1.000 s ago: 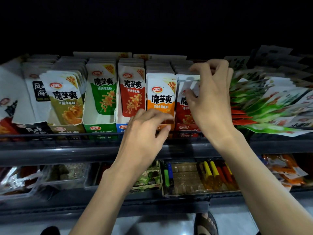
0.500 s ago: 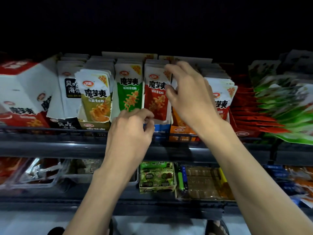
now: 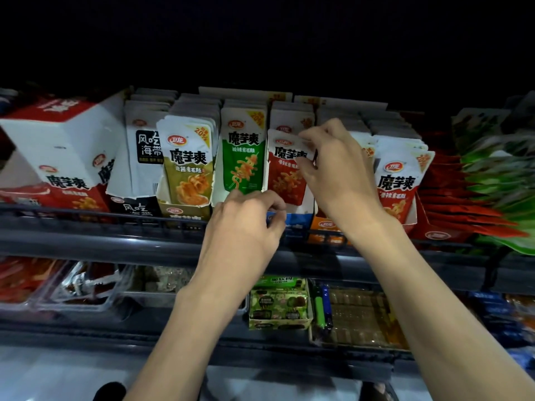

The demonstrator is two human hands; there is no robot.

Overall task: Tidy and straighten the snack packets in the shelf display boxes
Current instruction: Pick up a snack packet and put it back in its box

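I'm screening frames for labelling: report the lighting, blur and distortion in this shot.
Head view: upper third black and unlit; print on the green packet legible; right hand pinching the red packet is sharp; far-right green and red packets smear with motion blur; the shelf rail slants down rightward.

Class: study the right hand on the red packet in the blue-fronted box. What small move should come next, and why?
Probably ease the red packet back, flush against the stack behind it. The right hand pinches its top edge, yet it sits lower and further forward than that stack, while the left hand is at the box front.
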